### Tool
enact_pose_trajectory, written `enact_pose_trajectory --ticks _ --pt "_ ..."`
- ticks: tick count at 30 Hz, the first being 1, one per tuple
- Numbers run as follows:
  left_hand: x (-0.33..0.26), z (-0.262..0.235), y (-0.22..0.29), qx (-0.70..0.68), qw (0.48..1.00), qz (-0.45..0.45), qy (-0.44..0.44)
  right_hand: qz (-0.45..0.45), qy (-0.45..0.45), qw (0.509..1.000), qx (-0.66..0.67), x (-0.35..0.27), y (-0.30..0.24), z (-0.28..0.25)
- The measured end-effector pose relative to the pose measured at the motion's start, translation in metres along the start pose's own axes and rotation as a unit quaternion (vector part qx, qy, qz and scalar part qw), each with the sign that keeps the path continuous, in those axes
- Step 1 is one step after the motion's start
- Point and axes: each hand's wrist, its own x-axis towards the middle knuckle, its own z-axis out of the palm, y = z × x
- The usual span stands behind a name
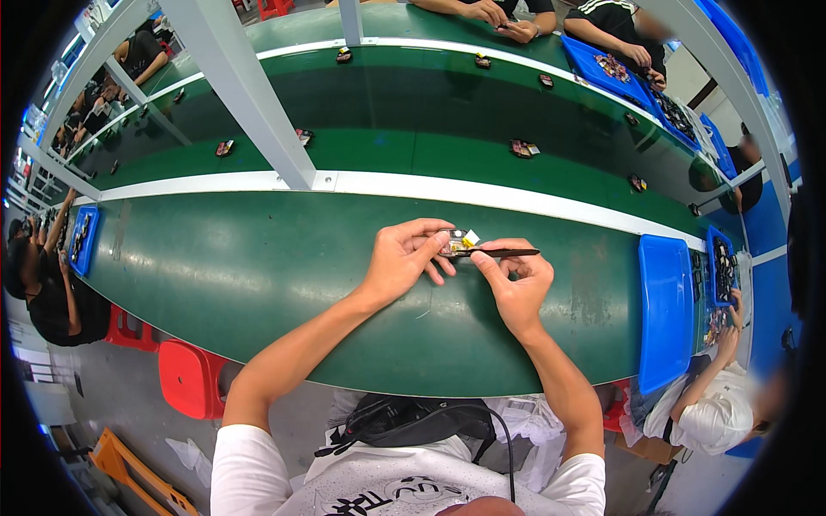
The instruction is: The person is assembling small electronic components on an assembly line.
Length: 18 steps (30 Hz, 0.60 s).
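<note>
Between my two hands, over the green worktop, is a small dark electronic unit (454, 242) with a yellow part and a white tab. My left hand (406, 258) pinches it by its left side, thumb on top and the lower fingers curled loosely. A slim black tool (516, 253), like tweezers or a pen-shaped pick, is gripped by my right hand (521, 284). Its tip touches or lies just over the unit's right part; the exact contact is too small to make out.
Beyond the white rail (387, 184) runs a green conveyor belt (413, 155) carrying several small units (523, 148). A grey post (249, 95) rises from the rail. An upturned-looking blue tray (664, 310) stands right; a co-worker (718, 404) sits past it. Red stool (191, 378) at left.
</note>
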Motion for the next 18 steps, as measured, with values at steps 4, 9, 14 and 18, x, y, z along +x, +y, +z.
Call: enact_pose_trajectory --ticks 4,9,14,18 --pt "-0.0003 0.0008 0.0025 -0.003 1.000 0.000 0.006 -0.032 -0.010 0.999 -0.035 -0.0004 0.0022 -0.0009" --pt "-0.0002 -0.0004 -0.0001 -0.005 1.000 0.000 0.005 -0.067 -0.017 0.995 -0.076 -0.0016 0.0055 0.0003" --pt "-0.0006 -0.0005 -0.0006 -0.007 1.000 -0.003 -0.003 -0.081 -0.022 0.993 -0.086 -0.0010 0.0033 -0.0014" --pt "-0.0012 -0.0004 0.0018 0.004 1.000 -0.013 -0.011 -0.124 -0.035 0.985 -0.113 -0.0005 0.0012 -0.0007"
